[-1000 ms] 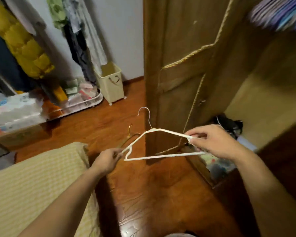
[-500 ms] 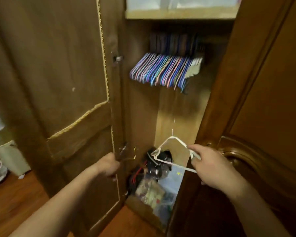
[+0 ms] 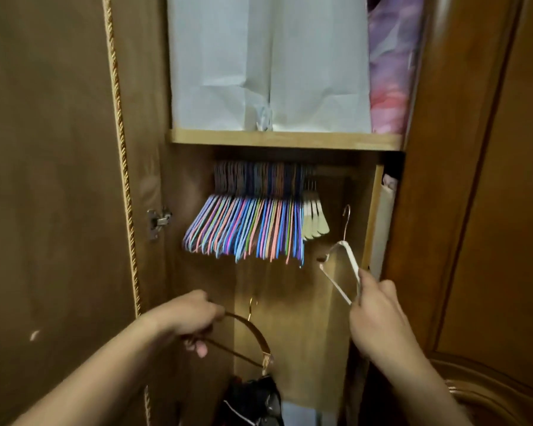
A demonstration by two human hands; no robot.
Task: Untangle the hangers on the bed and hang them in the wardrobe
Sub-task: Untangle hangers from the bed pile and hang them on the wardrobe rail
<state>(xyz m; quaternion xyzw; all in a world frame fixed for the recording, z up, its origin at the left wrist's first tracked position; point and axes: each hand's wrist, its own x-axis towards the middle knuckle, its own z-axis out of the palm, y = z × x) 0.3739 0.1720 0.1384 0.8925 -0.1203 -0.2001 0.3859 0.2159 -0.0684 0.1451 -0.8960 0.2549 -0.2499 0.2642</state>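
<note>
I face the open wardrobe [image 3: 286, 139]. My right hand [image 3: 374, 305] grips a white hanger [image 3: 350, 259] by one arm, its metal hook pointing up, to the right of and below a dense row of coloured hangers [image 3: 246, 229] on the rail. A few cream hangers [image 3: 314, 219] end that row on the right. My left hand [image 3: 191, 315] holds a brown wooden hanger [image 3: 253, 333] with a gold hook, low in the wardrobe opening.
The open left door [image 3: 59, 195] with a hinge [image 3: 157, 221] stands close on the left; a carved brown door [image 3: 486, 210] is on the right. White and purple fabric [image 3: 268, 63] fills the shelf above. Dark clutter [image 3: 253, 398] lies at the wardrobe bottom.
My view swung from the floor by the bed up into the wardrobe. Both hands rose; the white hanger moved up toward the rail's right end.
</note>
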